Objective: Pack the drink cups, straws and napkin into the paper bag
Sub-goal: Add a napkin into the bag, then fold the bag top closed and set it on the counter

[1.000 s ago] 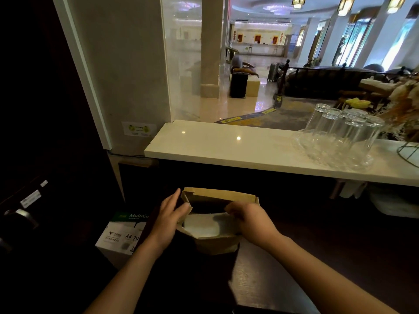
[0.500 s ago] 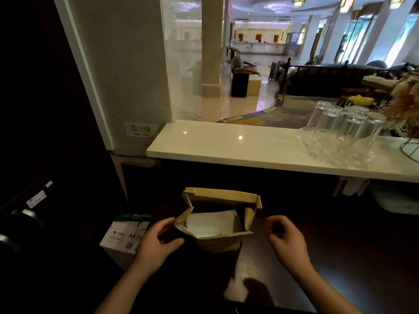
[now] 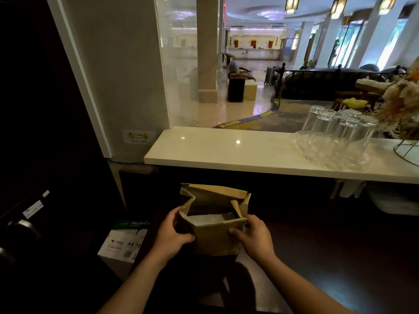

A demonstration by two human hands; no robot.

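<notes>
A brown paper bag (image 3: 215,240) stands upright on the dark counter (image 3: 317,257) in front of me, its mouth open. Something white, perhaps the napkin (image 3: 205,219), lies flat inside it. My left hand (image 3: 171,235) grips the bag's left side and my right hand (image 3: 255,237) grips its right side, fingers wrapped onto the front face. Drink cups and straws are not visible; the bag's depth is hidden.
A white marble ledge (image 3: 226,150) runs across behind the bag, bearing several upturned glasses (image 3: 335,137) on a glass tray at the right and a wire stand (image 3: 408,152). A box of A4 paper (image 3: 124,242) sits low on the left. A glass pane fronts the lobby.
Both hands let go of the bag's rim, drew back, then closed on the bag's two sides. The bag's top has been pushed narrower.
</notes>
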